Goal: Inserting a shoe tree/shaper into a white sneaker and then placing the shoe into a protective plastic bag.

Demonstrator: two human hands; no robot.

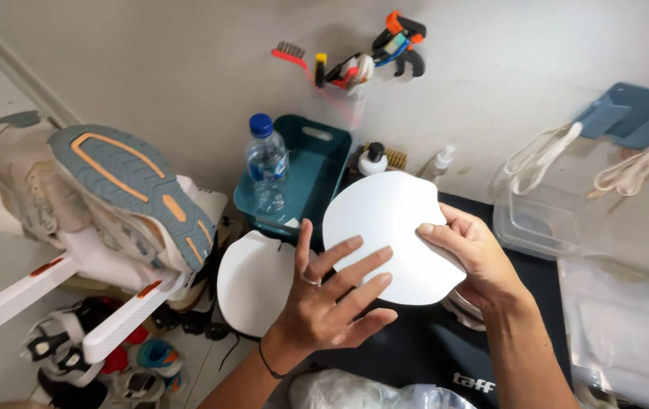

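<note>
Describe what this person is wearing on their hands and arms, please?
Both arms are bare, with no sleeves or gloves in view. The left hand has a thin silver-coloured ring on one finger, and a slim dark band circles the left wrist. The right hand and wrist show nothing worn.

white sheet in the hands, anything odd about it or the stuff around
The white sheet has an uneven, notched top edge, so it looks hand-cut rather than damaged. To the left a shoe lies sole-up, gripped in white clamps. A water bottle stands in the teal bin. Nothing is spilled.
</note>
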